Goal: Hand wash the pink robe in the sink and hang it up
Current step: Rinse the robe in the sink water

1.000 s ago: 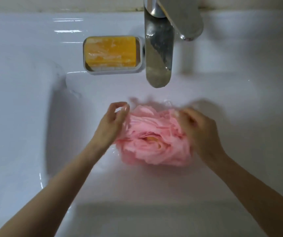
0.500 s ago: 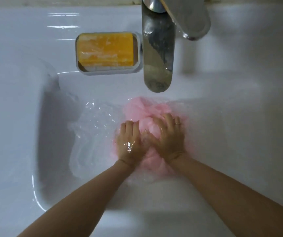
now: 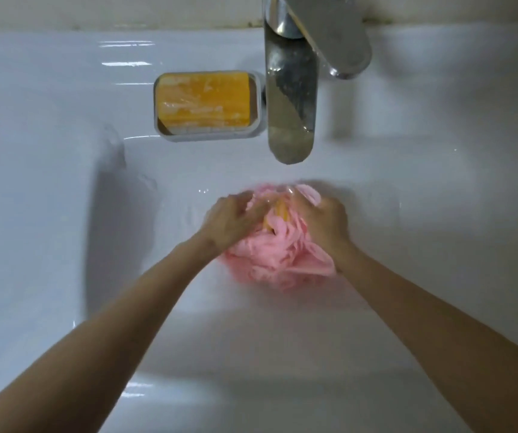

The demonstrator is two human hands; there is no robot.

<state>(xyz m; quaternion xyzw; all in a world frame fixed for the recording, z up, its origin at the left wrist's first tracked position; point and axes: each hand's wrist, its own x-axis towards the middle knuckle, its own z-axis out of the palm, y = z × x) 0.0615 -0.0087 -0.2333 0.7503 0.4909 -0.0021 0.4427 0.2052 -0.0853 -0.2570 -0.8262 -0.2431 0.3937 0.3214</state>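
Possibly straining the seams of the robe (image 3: pixel 282 254), bunched wet in the sink (image 3: pixel 64 198) under the faucet (image 3: pixel 292 120), by twisting too hard with the right hand (image 3: pixel 326 223) gripping a fold and the left hand (image 3: pixel 231 221) on another, its grip too blurred to call.

Chrome faucet (image 3: pixel 292 104), orange soap bar (image 3: pixel 203 100) in grey dish (image 3: pixel 211 137) just beside it; pale wall strip (image 3: pixel 95 10) behind

You can read no text, label, brand or number on the soap (image 3: pixel 203 101), the tap (image 3: pixel 292 98) or the sink (image 3: pixel 64 89).
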